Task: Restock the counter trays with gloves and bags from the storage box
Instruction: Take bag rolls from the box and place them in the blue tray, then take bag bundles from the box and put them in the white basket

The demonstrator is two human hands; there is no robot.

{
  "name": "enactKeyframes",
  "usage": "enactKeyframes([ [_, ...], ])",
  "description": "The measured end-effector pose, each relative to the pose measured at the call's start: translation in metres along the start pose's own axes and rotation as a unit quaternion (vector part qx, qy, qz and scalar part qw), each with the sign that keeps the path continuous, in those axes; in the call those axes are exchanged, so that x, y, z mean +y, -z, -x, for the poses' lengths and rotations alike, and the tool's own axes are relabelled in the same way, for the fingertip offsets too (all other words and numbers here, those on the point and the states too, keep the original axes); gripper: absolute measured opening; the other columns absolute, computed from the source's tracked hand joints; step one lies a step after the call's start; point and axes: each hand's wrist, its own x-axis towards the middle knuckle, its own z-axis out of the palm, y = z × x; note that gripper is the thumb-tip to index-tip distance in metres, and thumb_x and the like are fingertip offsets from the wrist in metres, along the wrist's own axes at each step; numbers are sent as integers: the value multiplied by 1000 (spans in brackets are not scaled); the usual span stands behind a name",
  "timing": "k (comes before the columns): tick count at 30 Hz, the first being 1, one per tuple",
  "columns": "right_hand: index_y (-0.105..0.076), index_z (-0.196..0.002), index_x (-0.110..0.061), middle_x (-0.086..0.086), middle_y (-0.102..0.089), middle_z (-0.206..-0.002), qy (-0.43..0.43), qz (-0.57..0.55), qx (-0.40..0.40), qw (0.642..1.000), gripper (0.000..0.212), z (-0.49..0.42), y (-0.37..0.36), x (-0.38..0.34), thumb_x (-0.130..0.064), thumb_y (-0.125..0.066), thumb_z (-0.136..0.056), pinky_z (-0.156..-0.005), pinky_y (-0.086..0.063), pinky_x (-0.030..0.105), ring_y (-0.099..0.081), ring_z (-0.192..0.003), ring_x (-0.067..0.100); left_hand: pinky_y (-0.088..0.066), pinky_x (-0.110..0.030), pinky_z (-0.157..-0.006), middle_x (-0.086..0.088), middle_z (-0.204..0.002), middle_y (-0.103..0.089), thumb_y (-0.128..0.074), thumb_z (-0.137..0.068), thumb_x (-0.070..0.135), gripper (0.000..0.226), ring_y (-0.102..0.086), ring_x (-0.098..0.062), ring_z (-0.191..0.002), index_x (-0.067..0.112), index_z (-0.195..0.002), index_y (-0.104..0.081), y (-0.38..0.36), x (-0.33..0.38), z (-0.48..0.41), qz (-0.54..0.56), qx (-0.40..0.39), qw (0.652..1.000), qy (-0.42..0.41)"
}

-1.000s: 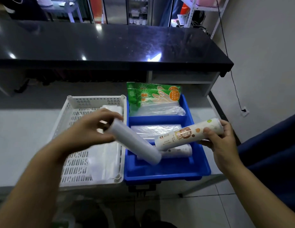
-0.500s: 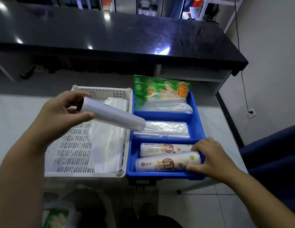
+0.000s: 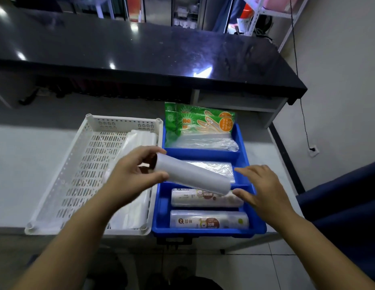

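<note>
i read the left hand (image 3: pixel 131 178) as having thumb and fingers curled round the near end of a plain white roll (image 3: pixel 193 174), holding it in the air so it slants down to the right above the blue tray (image 3: pixel 159 206). the right hand (image 3: pixel 264 189) is flat and spread, fingers straight, gripping nothing. its thumb tip sits at the roll's lower end, though blur stops me saying whether they touch. under the roll, the tray's middle compartment holds a flat stack of clear bags (image 3: pixel 216 167). the nearest compartment has two printed rolls (image 3: pixel 209 220) lying side by side, the far one partly behind the raised roll. the farthest compartment holds green glove packs (image 3: pixel 203 122) that stick out past the tray's back edge. just beside the tray on the left stands a white slotted basket (image 3: pixel 123 120) with clear plastic sheets (image 3: pixel 136 214) along its right side. both sit on a pale counter (image 3: pixel 15 164) below a glossy black top (image 3: pixel 140 51).
</note>
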Motion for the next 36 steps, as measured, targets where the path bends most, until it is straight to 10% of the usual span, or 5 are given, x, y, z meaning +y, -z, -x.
enactKeyframes([
  [7, -56, -115, -24, -4, -66, -100, 42, -15, -72, 996, 59, -6, -8, -22, -47, -76, -65, -75, -42, 24, -59, -86, 15, -58, -34, -78, 2, -105, -62, -75, -74, 17, 38, -63, -15, -96, 35, -103, -58, -29, -16, 3, 36, -67, 996, 38],
  [14, -62, -106, -22, -4, -69, -96, 96, 55, -144, 983, 62, 9, -17, -11, -49, -83, -55, -73, -52, 30, -65, -83, 16, -42, -11, -75, 21, -100, -58, -63, -83, 33, 17, -56, 6, -93, 42, -94, -54, -2, -38, 12, -175, 1, 984, 36],
  [25, -61, -114, -20, -2, -64, -105, 118, 49, -170, 977, 64, -8, -21, -19, -58, -71, -64, -75, -51, 33, -61, -91, 19, -43, -22, -71, 15, -101, -66, -55, -88, 35, 19, -59, -3, -90, 30, -105, -63, 0, -40, 42, -350, 79, 932, 55],
  [36, -68, -107, -12, 9, -69, -101, 353, -51, -120, 927, 37, -58, -60, -181, -37, -69, -79, -73, -54, 42, -64, -89, 30, -52, -37, -62, -3, -80, -69, -67, -80, 20, 6, -64, -28, -75, 16, -85, -68, 53, -43, 178, -466, 182, 844, 191],
])
